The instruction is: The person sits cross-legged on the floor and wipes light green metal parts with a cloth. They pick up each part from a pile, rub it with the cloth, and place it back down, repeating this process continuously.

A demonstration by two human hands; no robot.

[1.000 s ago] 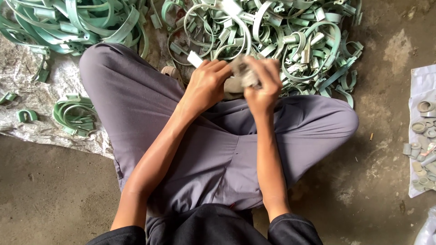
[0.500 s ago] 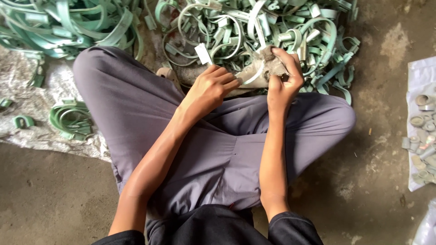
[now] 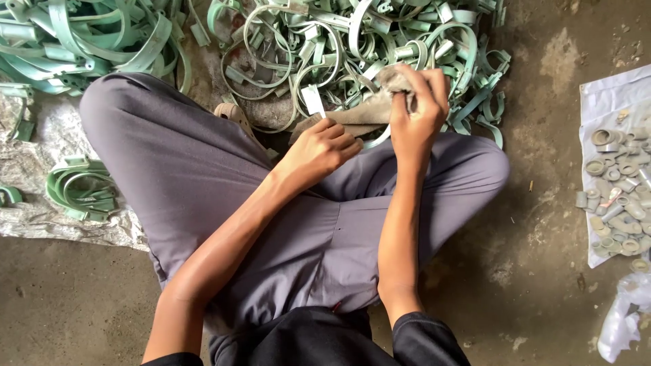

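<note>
I sit cross-legged in grey trousers on a concrete floor. My left hand [image 3: 322, 150] grips one end of a pale green ring-shaped clamp [image 3: 313, 100], whose flat tab sticks up above my fingers. My right hand [image 3: 417, 112] pinches a dirty beige rag [image 3: 369, 108] around the far side of the same clamp's band. Both hands hover over my knees, just in front of a large heap of similar green clamps [image 3: 352, 41].
A second heap of green bands [image 3: 81, 37] lies at the top left on a grey sheet [image 3: 41, 156], with a small stack of clamps [image 3: 81, 190] beside my left knee. A white sheet [image 3: 610, 95] at the right carries several small grey fittings [image 3: 617, 196].
My right hand with the rag has slid away from my left hand, out along the clamp's band toward the heap. The view has shifted slightly right.
</note>
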